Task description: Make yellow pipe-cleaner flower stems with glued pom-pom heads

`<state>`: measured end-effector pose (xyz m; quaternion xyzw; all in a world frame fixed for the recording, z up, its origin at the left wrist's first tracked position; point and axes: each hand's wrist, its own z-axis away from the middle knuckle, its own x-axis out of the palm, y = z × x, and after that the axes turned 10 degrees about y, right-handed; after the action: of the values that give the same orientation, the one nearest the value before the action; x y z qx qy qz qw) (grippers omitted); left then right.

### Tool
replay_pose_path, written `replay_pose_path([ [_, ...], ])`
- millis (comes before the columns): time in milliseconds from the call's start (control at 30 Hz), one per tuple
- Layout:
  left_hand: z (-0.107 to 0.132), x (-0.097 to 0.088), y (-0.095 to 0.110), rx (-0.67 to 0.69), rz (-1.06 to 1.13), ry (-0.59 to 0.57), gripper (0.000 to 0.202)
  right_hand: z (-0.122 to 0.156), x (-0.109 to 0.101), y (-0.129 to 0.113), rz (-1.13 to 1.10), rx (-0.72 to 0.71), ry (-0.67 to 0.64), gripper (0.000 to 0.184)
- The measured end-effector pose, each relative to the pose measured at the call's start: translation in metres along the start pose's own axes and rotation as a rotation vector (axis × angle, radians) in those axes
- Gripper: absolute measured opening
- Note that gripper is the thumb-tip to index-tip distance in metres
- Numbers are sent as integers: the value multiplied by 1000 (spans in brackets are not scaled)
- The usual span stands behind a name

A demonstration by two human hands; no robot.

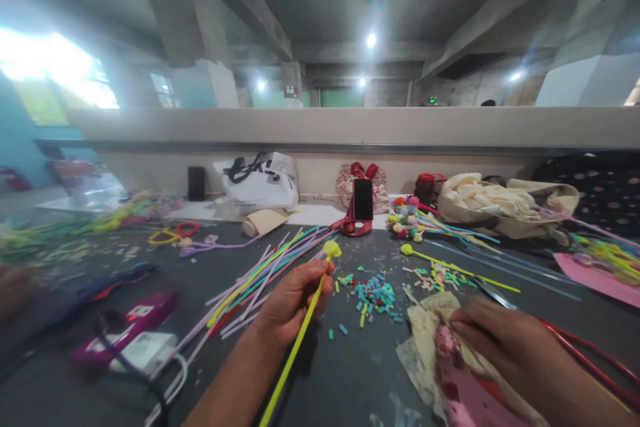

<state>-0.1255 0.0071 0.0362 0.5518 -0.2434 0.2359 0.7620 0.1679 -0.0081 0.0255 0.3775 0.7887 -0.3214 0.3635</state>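
My left hand [293,300] is closed round a yellow pipe cleaner [300,340] whose top is coiled into a small flower head [331,249]. The stem runs down past my wrist. My right hand [505,340] lies on a crumpled cream cloth [425,340] with a pink object [453,373] on it; its fingers are curled onto the cloth near the pink object. Between the hands lie several small cut bits of blue, green and yellow pipe cleaner [375,297] on the dark table [350,373].
A bundle of coloured pipe cleaners [265,270] lies left of my hand. A phone [363,199] stands at the back, by red scissors [350,225], a white bag [260,183] and finished flower stems [425,223]. A magenta device [135,320] sits left; pink paper [595,277] right.
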Motion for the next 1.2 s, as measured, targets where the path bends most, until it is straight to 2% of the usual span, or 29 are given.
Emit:
replay_pose_path([
  [33, -1, -1, -2, 3, 5, 11, 5, -8, 6, -8, -22, -92, -123, 26],
  [67, -2, -1, -5, 4, 8, 21, 5, -16, 13, -16, 11, -167, -183, 25],
  [133, -4, -2, -10, 4, 5, 34, 7, -32, 29, -31, 149, -302, -256, 22],
  [200, -5, -2, -12, 6, -8, 34, 8, -47, 46, -42, 189, -451, -285, 19],
  [333, -4, -4, -14, 9, -42, 22, 8, -65, 72, -53, 164, -573, -336, 16],
  [500, -4, -5, -18, -10, -84, -14, 12, -71, 85, -59, 134, -632, -365, 20],
  [667, -3, -4, -19, 0, -113, -20, 13, -70, 83, -62, 104, -524, -325, 15],
  [867, -4, -4, -22, -13, -151, -2, 16, -54, 50, -56, 5, -267, -231, 18],
  [1000, -3, 1, -30, -57, -185, -12, 17, -26, 29, -54, -249, -48, -140, 15],
  [1200, 2, 28, -45, -163, -237, -56, 18, -9, 14, -47, -537, 54, -109, 13],
])
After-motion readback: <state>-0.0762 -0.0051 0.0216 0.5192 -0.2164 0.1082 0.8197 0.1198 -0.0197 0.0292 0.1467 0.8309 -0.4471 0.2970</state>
